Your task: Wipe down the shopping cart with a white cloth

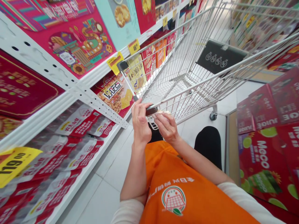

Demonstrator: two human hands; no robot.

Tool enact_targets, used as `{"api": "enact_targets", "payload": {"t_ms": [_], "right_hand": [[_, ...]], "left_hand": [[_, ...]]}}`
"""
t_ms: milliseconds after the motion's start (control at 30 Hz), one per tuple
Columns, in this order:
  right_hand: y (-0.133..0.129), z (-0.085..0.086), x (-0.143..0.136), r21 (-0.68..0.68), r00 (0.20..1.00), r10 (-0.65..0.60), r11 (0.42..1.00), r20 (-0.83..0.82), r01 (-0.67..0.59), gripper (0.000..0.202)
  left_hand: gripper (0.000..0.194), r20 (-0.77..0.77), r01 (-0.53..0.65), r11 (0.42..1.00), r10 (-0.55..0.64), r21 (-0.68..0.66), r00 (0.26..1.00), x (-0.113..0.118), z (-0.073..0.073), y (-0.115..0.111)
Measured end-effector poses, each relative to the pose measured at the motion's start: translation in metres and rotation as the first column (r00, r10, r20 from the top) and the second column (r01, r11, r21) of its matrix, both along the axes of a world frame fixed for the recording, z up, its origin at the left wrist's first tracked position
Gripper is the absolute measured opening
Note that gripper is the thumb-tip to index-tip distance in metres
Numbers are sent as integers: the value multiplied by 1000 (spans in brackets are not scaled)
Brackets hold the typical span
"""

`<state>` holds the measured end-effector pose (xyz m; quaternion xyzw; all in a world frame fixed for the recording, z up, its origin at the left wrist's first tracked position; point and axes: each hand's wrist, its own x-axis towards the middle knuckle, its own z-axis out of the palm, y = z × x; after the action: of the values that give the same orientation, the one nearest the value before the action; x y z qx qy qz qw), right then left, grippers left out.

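A metal shopping cart stands in front of me, turned to the right. My left hand is closed round its handle bar, beside the dark plastic corner piece. Just to the right, my right hand has its fingers pinched together on a small whitish thing, too small to name, close against the handle end. The cart's basket holds no goods that I can see. A dark panel with white round marks hangs on its far side.
Shelves with boxed goods and packed bottles line the left, with yellow price tags sticking out. Red juice cartons are stacked at the right. An orange apron covers my lap. White floor tiles show between.
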<state>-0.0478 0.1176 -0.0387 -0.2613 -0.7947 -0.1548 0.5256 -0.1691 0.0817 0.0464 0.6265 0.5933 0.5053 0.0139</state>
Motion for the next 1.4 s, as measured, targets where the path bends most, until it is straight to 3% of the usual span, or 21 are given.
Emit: {"api": "enact_targets", "payload": {"t_ms": [200, 400, 600, 767, 967, 1133, 1400], "right_hand": [[4, -1, -1, 50, 990, 93, 994, 110, -99, 23], [16, -1, 16, -46, 993, 35, 998, -115, -40, 22], [23, 7, 18, 36, 997, 66, 997, -47, -64, 21], [29, 6, 20, -13, 983, 26, 999, -181, -29, 20], [30, -1, 12, 9, 997, 45, 999, -66, -45, 20], [35, -3, 20, -44, 989, 79, 995, -125, -85, 23], [38, -5, 22, -3, 993, 112, 994, -35, -112, 24]], "left_hand": [[88, 2, -65, 998, 65, -9, 998, 1, 0, 2], [91, 61, -34, 993, 40, -112, 997, -1, 24, 6], [92, -12, -7, 987, 5, -162, 1000, 25, 40, 19], [92, -58, -58, 972, 46, -228, 997, 36, 38, 20], [93, -127, -142, 977, 122, -161, 984, 37, 29, 22], [94, -152, -140, 989, 132, -45, 980, 31, 19, 26], [94, -148, -109, 993, 102, -39, 984, 22, 22, 22]]}}
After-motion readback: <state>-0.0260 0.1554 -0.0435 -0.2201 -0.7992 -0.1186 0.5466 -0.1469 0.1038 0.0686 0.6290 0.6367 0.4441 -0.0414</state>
